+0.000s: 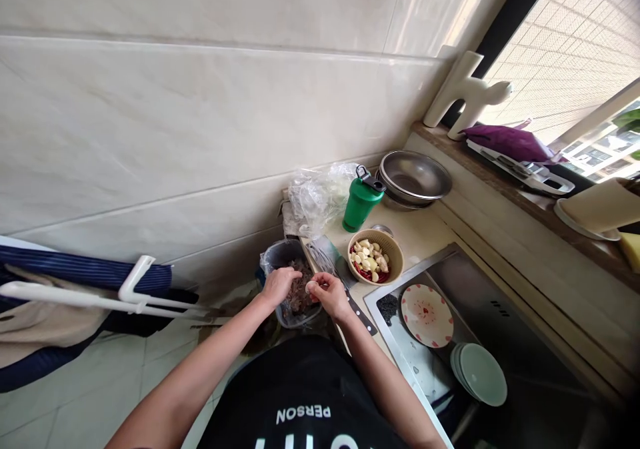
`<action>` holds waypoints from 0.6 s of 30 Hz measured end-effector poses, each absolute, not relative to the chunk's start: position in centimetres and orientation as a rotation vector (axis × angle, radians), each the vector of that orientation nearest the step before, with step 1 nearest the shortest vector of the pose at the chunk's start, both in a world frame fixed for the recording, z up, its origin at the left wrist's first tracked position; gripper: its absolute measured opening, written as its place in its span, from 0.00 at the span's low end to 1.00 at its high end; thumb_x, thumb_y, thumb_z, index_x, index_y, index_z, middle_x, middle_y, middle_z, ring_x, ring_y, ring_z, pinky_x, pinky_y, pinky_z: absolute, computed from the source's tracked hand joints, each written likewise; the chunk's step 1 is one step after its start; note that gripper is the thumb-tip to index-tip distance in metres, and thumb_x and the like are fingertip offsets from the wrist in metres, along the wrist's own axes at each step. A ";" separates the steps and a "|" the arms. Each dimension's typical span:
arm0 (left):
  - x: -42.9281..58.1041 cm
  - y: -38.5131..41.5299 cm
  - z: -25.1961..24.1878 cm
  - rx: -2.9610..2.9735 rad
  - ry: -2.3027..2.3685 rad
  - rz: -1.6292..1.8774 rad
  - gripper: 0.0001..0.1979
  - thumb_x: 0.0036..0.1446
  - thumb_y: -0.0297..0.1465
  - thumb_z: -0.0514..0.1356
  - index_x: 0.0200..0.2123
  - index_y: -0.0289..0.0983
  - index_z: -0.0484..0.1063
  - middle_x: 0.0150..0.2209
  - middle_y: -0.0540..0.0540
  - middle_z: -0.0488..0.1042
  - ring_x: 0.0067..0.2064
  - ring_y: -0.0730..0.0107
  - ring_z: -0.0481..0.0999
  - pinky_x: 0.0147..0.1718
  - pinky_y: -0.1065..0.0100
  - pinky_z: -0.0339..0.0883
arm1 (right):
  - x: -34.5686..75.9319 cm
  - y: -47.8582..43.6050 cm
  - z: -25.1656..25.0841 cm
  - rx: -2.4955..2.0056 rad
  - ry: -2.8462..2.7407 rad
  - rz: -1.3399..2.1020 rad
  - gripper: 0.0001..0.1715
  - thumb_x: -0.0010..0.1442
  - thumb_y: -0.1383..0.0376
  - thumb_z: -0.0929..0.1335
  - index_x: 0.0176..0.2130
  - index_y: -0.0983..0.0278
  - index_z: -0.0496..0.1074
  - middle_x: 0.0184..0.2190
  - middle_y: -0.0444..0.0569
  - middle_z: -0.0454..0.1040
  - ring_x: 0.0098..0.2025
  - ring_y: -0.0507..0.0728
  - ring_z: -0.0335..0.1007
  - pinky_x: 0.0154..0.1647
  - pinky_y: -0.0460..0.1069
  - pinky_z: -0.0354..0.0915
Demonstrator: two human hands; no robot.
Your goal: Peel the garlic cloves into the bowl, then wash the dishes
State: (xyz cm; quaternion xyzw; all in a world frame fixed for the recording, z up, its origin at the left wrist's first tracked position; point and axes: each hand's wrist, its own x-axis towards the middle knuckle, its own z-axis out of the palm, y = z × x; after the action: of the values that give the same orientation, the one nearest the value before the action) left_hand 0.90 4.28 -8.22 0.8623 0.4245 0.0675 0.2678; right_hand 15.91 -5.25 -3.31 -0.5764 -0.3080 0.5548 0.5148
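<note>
My left hand [281,286] is over a lined waste bin [315,317], its fingers closed together. What they hold, if anything, is too small to make out. Close beside it, my right hand [330,294] pinches a small pale garlic clove [311,287] between thumb and fingers. Brownish scraps, likely peelings, fill the bin beneath both hands. On the counter to the right, a beige bowl [396,252] holds peeled garlic cloves [369,257] with red chillies [379,277] under them. A knife with a black riveted handle [364,317] lies beside the bowl, near my right wrist.
Behind the bowl stand a green shaker bottle [360,203], clear plastic bags [317,199] and stacked metal bowls [415,175]. The sink [470,275] at right holds a red-patterned plate [427,315] and pale green bowls [483,373]. A white rail [100,299] juts in from the left.
</note>
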 end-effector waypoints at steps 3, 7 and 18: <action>0.8 4.0 -8.1 2.402 1.235 0.171 0.13 0.54 0.27 0.55 0.41 0.43 0.75 0.37 0.45 0.75 0.41 0.61 0.71 0.37 0.67 0.61 | 15.9 -5.3 -3.7 -1.421 -0.740 1.311 0.17 0.43 0.55 0.70 0.27 0.63 0.65 0.18 0.38 0.65 0.20 0.49 0.63 0.22 0.44 0.63; 0.9 4.0 -8.0 2.527 1.272 0.177 0.12 0.53 0.31 0.60 0.42 0.40 0.74 0.41 0.41 0.73 0.46 0.56 0.69 0.42 0.61 0.61 | 15.7 -5.3 -3.7 -1.418 -0.724 1.336 0.18 0.43 0.55 0.70 0.27 0.63 0.63 0.21 0.37 0.63 0.21 0.49 0.65 0.22 0.44 0.64; 0.4 2.5 -7.1 2.190 1.032 0.309 0.30 0.48 0.23 0.59 0.57 0.38 0.62 0.54 0.38 0.66 0.44 0.60 0.75 0.43 0.62 0.67 | 15.5 -5.3 -4.5 -1.676 -1.002 1.045 0.12 0.48 0.57 0.67 0.26 0.64 0.64 0.17 0.37 0.63 0.19 0.48 0.58 0.22 0.43 0.58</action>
State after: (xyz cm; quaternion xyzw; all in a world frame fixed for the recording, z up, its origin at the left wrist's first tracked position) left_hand 0.40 2.49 -7.07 0.8428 0.3973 0.1190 0.3431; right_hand 15.55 -5.29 -4.53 -0.6770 -0.4046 0.4221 0.4469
